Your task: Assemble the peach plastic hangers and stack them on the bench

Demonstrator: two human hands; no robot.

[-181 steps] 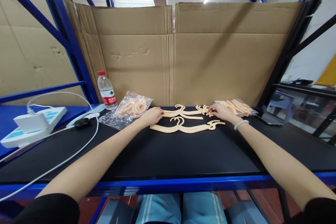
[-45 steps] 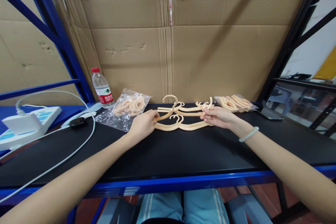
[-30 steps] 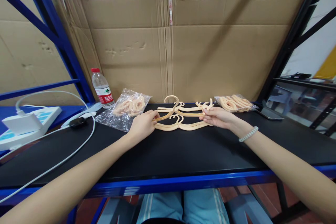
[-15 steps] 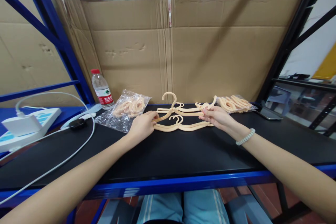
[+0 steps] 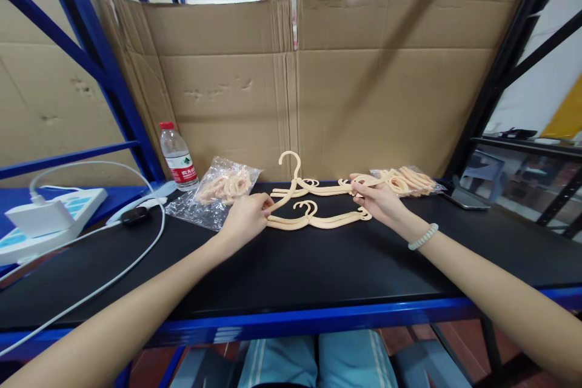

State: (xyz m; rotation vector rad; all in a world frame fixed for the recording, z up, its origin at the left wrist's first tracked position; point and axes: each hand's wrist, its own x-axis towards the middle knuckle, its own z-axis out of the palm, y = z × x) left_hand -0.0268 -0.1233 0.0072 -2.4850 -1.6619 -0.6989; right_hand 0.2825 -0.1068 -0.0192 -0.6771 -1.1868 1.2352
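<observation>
Pinching a cream hooked hanger piece (image 5: 299, 166) by its lower end, the person's left hand (image 5: 247, 216) has thumb and fingers drawn together, the hook standing up over the black tabletop (image 5: 318, 273). The right hand (image 5: 381, 201) grips a pale curved piece (image 5: 368, 180) between its fingertips; I can't make out its full shape. Between the hands lie a front hanger (image 5: 334, 221) and a rear hanger (image 5: 334, 190), with one plastic bag (image 5: 227, 187) beside a bottle (image 5: 180, 160).
</observation>
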